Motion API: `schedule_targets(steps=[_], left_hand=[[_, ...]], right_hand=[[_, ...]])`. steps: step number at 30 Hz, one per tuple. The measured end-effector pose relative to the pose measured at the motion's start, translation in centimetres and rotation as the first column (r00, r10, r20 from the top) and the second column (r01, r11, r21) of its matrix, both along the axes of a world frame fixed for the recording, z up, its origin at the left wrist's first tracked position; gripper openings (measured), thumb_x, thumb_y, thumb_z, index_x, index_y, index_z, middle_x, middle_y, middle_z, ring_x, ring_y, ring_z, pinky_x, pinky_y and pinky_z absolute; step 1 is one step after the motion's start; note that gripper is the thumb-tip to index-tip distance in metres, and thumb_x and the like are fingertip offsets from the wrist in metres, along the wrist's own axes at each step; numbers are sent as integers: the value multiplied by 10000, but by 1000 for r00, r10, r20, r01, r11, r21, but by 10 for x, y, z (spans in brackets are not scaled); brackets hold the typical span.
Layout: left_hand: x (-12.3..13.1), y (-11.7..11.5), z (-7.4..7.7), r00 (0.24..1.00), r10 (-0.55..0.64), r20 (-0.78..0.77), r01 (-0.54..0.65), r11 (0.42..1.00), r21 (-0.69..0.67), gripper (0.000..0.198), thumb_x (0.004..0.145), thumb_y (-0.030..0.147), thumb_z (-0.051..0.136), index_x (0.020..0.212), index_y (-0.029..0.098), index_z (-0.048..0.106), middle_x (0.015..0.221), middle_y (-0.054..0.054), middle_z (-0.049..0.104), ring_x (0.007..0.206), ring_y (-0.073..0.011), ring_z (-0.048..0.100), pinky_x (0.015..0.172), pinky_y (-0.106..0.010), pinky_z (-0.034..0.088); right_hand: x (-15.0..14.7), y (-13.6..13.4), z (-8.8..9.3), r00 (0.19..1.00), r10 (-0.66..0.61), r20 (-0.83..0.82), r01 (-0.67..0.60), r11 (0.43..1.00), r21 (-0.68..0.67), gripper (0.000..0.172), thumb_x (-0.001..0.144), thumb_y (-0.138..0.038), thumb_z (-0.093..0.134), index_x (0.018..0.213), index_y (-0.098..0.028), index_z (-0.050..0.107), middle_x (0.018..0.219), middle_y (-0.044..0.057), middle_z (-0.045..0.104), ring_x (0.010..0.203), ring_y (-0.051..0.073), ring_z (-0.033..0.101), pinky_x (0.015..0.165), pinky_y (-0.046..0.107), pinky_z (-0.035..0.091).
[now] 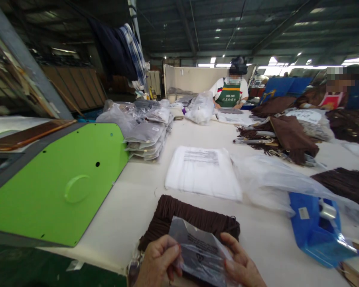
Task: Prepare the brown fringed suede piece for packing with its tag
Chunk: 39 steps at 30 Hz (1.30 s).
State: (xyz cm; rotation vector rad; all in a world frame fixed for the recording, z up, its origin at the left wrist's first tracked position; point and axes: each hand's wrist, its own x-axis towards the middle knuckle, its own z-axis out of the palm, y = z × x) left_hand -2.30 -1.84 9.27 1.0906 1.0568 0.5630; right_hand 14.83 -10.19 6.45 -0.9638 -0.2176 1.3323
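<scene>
My left hand (pixel 158 259) and my right hand (pixel 239 259) pinch the two sides of a transparent printed plastic bag (pixel 197 251) at the near edge of the view. Printed dark text and a symbol show on the bag. Beneath and behind it lies a dark brown fringed textile (pixel 188 215), partly hidden by the bag and my hands. A white folded plastic-wrapped pack with a printed label (pixel 202 171) lies on the white table (pixel 131 211) beyond my hands.
A green machine panel (pixel 60 183) fills the left side. Bagged goods are stacked (pixel 146 135) further along the table. To the right are a blue container (pixel 315 227) and brown fringed garments (pixel 290 137). Co-workers (pixel 229 89) (pixel 338 89) stand at the far end and right.
</scene>
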Motion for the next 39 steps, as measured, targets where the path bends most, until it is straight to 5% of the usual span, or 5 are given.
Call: schedule_targets(steps=[8,17,26,33,39], left_hand=[[10,46,7,901,24,-433,159,911,381,364,806,428,361,525,202,407,479,32,454,423,-101,440,453,-220,287],[4,52,-16,543,357,-760,596,473,649,237,867,219,439,647,187,522,594,-3,558,569,-152,561,527,-246,342],[0,55,-26,790,257,-557,603,-166,780,407,802,26,387,1176,127,514,1181,-105,582,1153,-243,472,945,-393,417],[3,54,-35,755,152,-637,651,-61,757,403,767,31,400,1142,91,532,1185,-138,599,1128,-276,518,902,-438,480],[4,52,-32,787,58,-615,613,44,789,337,829,89,425,1145,93,540,1200,-139,593,1148,-281,509,939,-443,465]], right_hand=[[13,32,9,907,-62,417,119,986,-113,513,566,-401,783,985,-235,538,749,-25,584,666,152,579,580,267,478],[9,32,-20,565,-62,823,236,968,-89,442,652,-486,667,970,-195,567,695,-31,502,521,104,474,475,237,436],[12,29,-31,246,-56,968,156,988,18,297,793,-376,577,1025,-193,549,802,24,560,611,126,546,544,246,483],[19,22,-25,-351,-154,924,177,958,227,200,816,-290,558,988,-191,585,911,67,598,782,159,609,658,252,509],[-6,43,-8,-532,-317,785,-236,946,223,310,864,-186,466,1163,-156,543,1181,104,574,1113,206,511,922,337,417]])
